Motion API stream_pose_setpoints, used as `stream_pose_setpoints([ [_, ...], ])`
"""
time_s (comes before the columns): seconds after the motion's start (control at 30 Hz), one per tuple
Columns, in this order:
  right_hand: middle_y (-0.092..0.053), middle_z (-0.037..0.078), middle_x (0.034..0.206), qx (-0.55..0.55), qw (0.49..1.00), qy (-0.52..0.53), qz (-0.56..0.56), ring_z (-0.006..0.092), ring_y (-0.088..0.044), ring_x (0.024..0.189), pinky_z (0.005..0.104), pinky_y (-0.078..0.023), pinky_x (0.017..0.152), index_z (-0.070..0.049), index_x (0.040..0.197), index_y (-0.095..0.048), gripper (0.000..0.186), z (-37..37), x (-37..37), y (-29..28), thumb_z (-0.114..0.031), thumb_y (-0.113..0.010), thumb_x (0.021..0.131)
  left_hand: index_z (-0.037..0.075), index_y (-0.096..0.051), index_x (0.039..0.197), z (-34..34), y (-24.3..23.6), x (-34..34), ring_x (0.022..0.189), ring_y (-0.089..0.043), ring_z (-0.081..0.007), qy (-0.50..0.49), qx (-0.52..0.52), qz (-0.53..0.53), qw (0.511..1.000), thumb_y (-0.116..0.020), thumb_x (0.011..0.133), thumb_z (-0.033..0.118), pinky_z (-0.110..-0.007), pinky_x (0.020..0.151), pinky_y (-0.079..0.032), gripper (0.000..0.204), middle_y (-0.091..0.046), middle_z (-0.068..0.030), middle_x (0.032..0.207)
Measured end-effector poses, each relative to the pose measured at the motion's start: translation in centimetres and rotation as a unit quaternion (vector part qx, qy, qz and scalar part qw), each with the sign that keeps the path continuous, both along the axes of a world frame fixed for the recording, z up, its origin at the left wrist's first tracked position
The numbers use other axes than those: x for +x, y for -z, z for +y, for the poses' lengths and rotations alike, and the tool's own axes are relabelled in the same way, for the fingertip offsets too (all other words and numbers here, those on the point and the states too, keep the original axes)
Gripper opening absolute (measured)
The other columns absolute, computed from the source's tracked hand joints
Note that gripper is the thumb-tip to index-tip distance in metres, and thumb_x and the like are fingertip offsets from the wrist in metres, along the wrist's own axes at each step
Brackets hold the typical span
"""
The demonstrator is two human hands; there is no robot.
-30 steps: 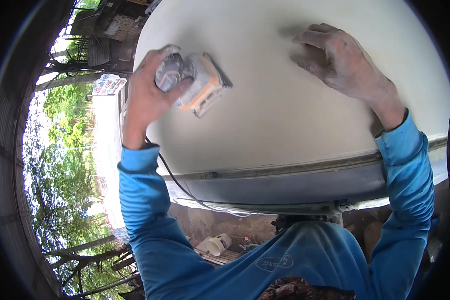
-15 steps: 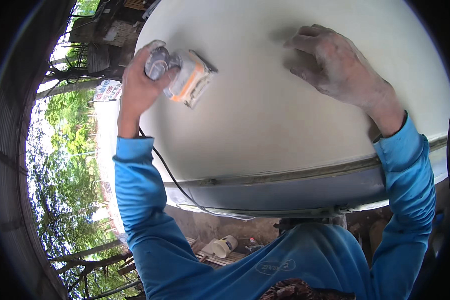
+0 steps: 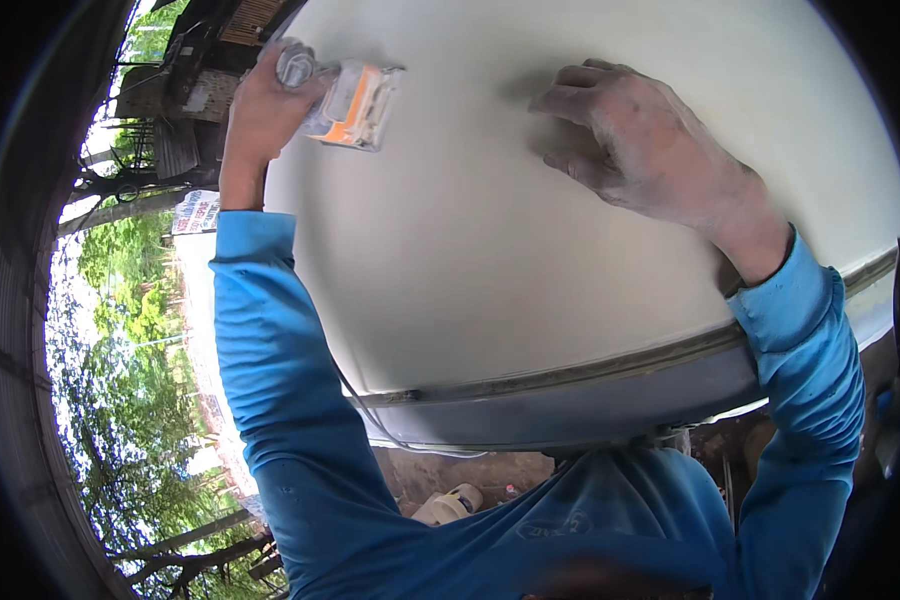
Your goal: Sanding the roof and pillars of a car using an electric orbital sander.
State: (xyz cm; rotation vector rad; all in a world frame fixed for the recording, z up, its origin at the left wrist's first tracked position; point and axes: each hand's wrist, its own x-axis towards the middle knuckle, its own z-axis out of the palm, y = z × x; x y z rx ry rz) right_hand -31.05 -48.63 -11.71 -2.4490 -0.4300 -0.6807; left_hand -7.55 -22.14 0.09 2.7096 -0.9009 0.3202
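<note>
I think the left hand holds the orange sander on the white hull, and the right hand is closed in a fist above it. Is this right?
Not quite. In the head view the right hand lies open, fingers spread flat on the white hull, not in a fist. The left hand does hold the orange sander on the hull.

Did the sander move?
Yes. The sander in the left hand slid up the white hull, farther from its grey edge strip.

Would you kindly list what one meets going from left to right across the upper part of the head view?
Trees and sheds in the background → left hand → orange and grey sander held against the pale curved surface → right hand resting flat on that surface.
</note>
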Motion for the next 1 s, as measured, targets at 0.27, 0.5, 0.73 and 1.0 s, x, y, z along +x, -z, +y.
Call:
stream_pose_setpoints([
  [0.27,-0.071,0.016,0.110,0.020,0.998,0.020,0.052,0.0344,-0.066,0.108,0.0433,-0.053,0.099,-0.003,0.123,-0.068,0.038,-0.3,-0.4,-0.4,-0.020,-0.075,0.090,0.007,-0.062,0.133,-2.5,0.2,-11.8,0.106,-0.070,-0.0233,0.177,0.048,-0.047,0.982,-0.088,0.076,0.014,-0.036,0.097,-0.053,0.063,-0.072,-0.0134,0.115],
  [0.5,-0.072,0.016,0.111,-0.006,0.999,0.036,0.012,0.0346,-0.066,0.107,0.0434,-0.053,0.098,-0.003,0.120,-0.069,0.035,-0.4,-0.3,-0.6,-0.020,-0.074,0.090,0.007,-0.061,0.133,0.1,-0.2,1.7,0.092,-0.071,-0.0192,-0.025,0.066,-0.014,0.997,-0.084,0.083,0.033,-0.034,0.068,-0.057,0.061,-0.073,-0.0120,0.110],
  [0.73,-0.072,0.015,0.110,-0.008,0.999,0.021,-0.025,0.0344,-0.066,0.106,0.0429,-0.054,0.097,-0.001,0.114,-0.069,0.032,-0.4,0.4,0.1,-0.019,-0.075,0.088,0.007,-0.067,0.123,2.0,-0.1,4.5,0.085,-0.074,-0.0249,-0.140,0.004,0.040,0.989,-0.083,0.076,0.039,-0.036,0.071,-0.058,0.059,-0.076,-0.0135,0.099],
  [1.0,-0.071,0.015,0.110,-0.008,0.998,0.038,0.057,0.0330,-0.066,0.107,0.0424,-0.054,0.097,-0.003,0.116,-0.069,0.034,-0.5,-0.3,0.1,-0.023,-0.075,0.089,0.006,-0.064,0.128,-1.1,0.7,-13.4,0.098,-0.072,-0.0310,0.107,0.028,-0.045,0.993,-0.088,0.074,0.021,-0.039,0.087,-0.056,0.061,-0.073,-0.0149,0.109],
])
